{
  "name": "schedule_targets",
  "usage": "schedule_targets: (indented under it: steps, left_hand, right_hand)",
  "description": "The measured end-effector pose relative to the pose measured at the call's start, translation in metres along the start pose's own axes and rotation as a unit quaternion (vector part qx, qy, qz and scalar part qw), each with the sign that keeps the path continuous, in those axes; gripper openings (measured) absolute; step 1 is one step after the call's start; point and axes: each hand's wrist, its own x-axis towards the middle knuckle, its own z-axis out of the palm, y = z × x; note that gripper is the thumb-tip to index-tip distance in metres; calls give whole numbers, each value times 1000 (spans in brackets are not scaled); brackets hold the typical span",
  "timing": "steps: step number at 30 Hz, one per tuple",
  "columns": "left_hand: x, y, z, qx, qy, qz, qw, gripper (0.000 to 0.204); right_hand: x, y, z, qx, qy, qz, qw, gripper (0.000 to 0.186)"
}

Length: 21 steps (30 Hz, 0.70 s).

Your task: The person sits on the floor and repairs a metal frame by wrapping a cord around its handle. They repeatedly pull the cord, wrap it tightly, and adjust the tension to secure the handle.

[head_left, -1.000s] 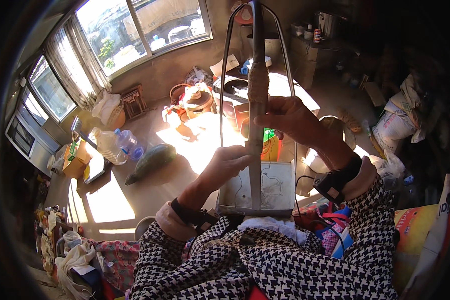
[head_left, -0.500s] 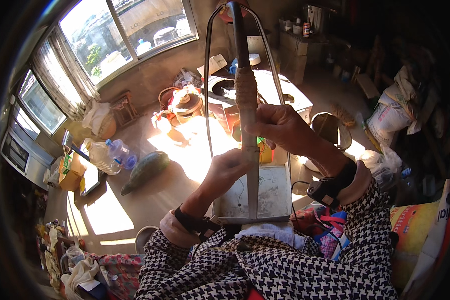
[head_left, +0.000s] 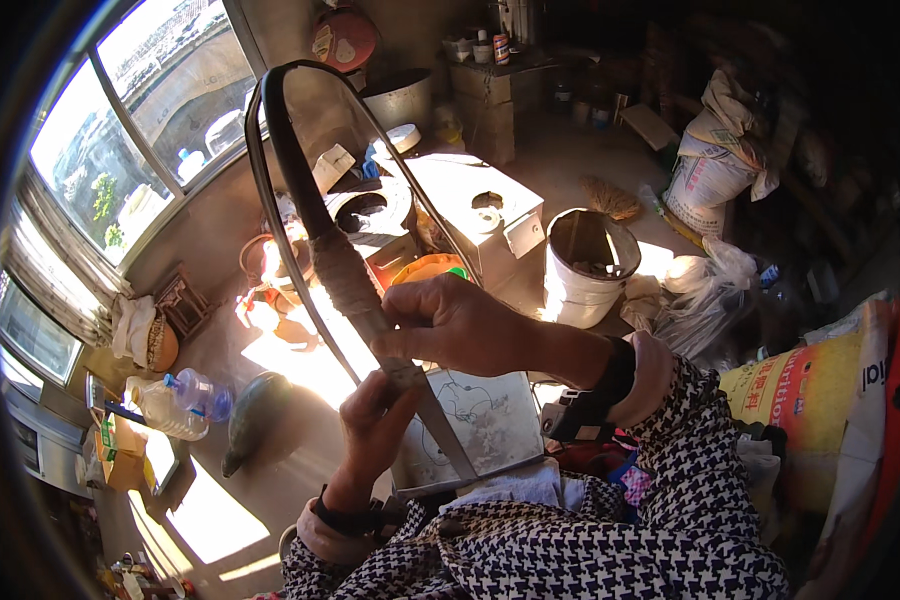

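Observation:
A long dark handle (head_left: 305,180) slants up and away from me, with a wrapped, cord-like band (head_left: 346,272) around its middle. Its flat grey lower part runs down over a shallow, square, pale metal pan (head_left: 495,415) by my lap. A thin dark rod bends in a loop (head_left: 253,150) around the handle's upper end. My right hand (head_left: 460,325) is closed, thumb and fingers pinching the handle just below the wrapping. Below it, my left hand (head_left: 375,425) is closed against the handle's side, its fingertips partly hidden. Thin dark strands (head_left: 465,400) show over the pan.
A white bucket (head_left: 580,290) stands beyond my right hand, near a white stove-like box (head_left: 480,195). At left lie a large green gourd (head_left: 258,415) and plastic bottles (head_left: 195,395). Full sacks (head_left: 715,165) stand far right; a yellow sack (head_left: 795,395) is near my right arm.
The view has turned to the right. In the picture, the handle and loop have moved left and now lean left instead of standing nearly upright. Both hands remain closed at the handle.

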Motion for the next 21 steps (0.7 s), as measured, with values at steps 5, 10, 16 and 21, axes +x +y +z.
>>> schedule_targets:
  steps: [5, 10, 16, 21]
  left_hand:
    - [-5, 2, -14, 24, 15, 13, 1000, 16]
    - [-7, -9, -18, 34, 16, 37, 999, 12]
    - [-2, -13, -1, 135, 1, 65, 989, 6]
    - [4, -7, 4, 198, 19, 164, 966, 8]
  right_hand:
    - [-9, -5, -16, -17, -10, 1, 1000, 28]
    - [-56, -7, -58, -78, 61, 123, 987, 13]
    - [-95, -6, -74, -130, 39, 166, 977, 8]
    - [-112, -19, -67, -204, 0, 124, 971, 8]
